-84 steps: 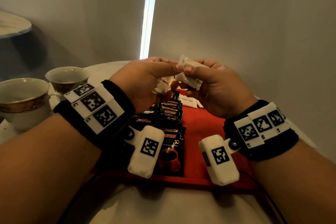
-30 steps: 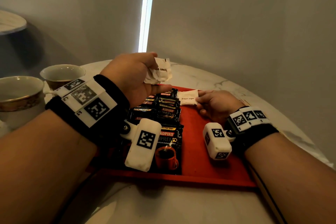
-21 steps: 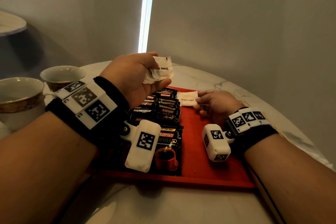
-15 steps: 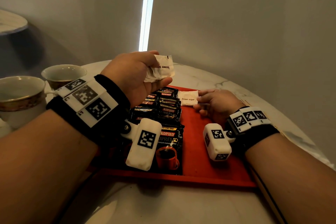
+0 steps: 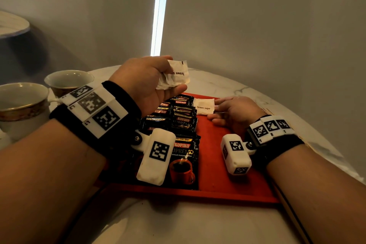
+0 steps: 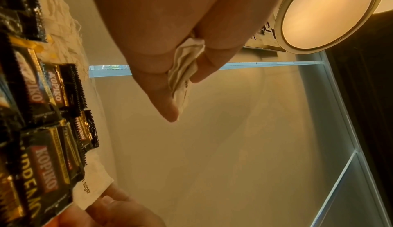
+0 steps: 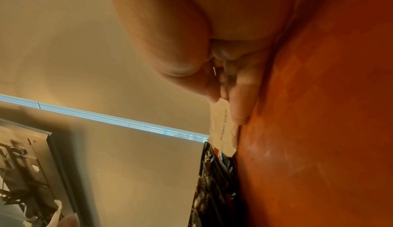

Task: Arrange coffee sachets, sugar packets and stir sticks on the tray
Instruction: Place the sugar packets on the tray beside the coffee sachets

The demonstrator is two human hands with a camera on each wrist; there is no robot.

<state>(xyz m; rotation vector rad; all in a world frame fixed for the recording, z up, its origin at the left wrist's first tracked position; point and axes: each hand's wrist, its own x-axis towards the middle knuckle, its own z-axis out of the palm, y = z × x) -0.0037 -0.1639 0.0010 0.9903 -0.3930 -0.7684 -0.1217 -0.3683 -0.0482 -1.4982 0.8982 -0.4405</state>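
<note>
A red tray [image 5: 233,166] sits on a round marble table [image 5: 178,222], seen from above over a person's two forearms. The task looks partly done. Black coffee sachets [image 5: 181,134] already lie overlapped in a column running from the tray's near edge to its far edge, on its left half. One white sugar packet [image 5: 204,106], printed "brown sugar", lies flat at the far end of the tray, just right of the sachets.

The right hand [image 5: 235,114] rests low on the tray with its fingertips on that packet's right edge; the wrist view shows thumb and finger closed on it in a pinching grip. The left hand [image 5: 146,81] is raised above the sachets and grips a crumpled bunch of more sugar packets [image 5: 175,75] between thumb and fingers. These held packets are not yet on the tray.

The right half of the tray is bare red surface, so there seems room for the remaining sugar. No stir sticks are clearly visible; thin pale strips past the tray's right edge may be them, but that cannot be told.

Two gold-rimmed cups [image 5: 45,93] stand on the table to the far left, well apart from the tray. Nothing appears to block the tray's free area.
</note>
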